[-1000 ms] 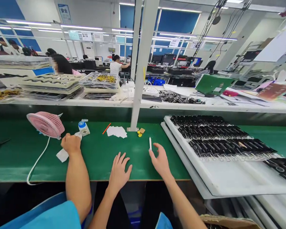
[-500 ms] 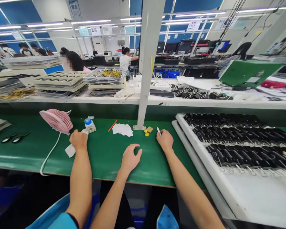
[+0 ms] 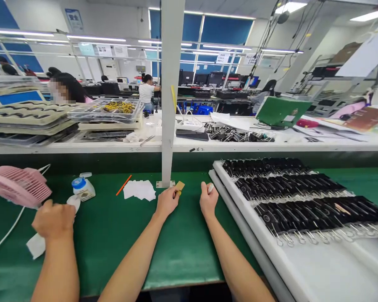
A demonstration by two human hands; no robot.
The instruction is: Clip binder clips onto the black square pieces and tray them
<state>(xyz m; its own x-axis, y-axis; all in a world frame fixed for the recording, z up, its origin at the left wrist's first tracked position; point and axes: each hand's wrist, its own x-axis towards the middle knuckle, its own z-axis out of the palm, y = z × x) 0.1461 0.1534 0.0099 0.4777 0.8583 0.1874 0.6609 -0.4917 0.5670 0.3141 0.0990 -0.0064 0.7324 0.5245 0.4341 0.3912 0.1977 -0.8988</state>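
Observation:
My left hand [image 3: 167,203] has its thumb and fingers closed on a small yellow piece [image 3: 178,193], much of which the fingers hide. Right beside those fingertips, near the foot of the white post, is a flat tan block [image 3: 180,185]. My right hand [image 3: 208,203] is closed in a loose fist around a slim white pen-like stick [image 3: 211,187], whose end pokes out by the thumb. Both hands are over the green mat [image 3: 179,251], the right one a little left of the big white tray.
On the right, a white tray [image 3: 290,268] holds rows of black parts with wire clips [image 3: 277,184]. A post [image 3: 170,105] rises ahead. White paper [image 3: 139,190], a red stick [image 3: 124,185], a blue-capped bottle [image 3: 83,189], a pink fan [image 3: 17,184] and a co-worker's hand [image 3: 55,220] are leftward.
My left hand has moved forward to the tan block and closed on a yellow piece. The right hand has turned more upright, still holding the white stick. The view has swung right.

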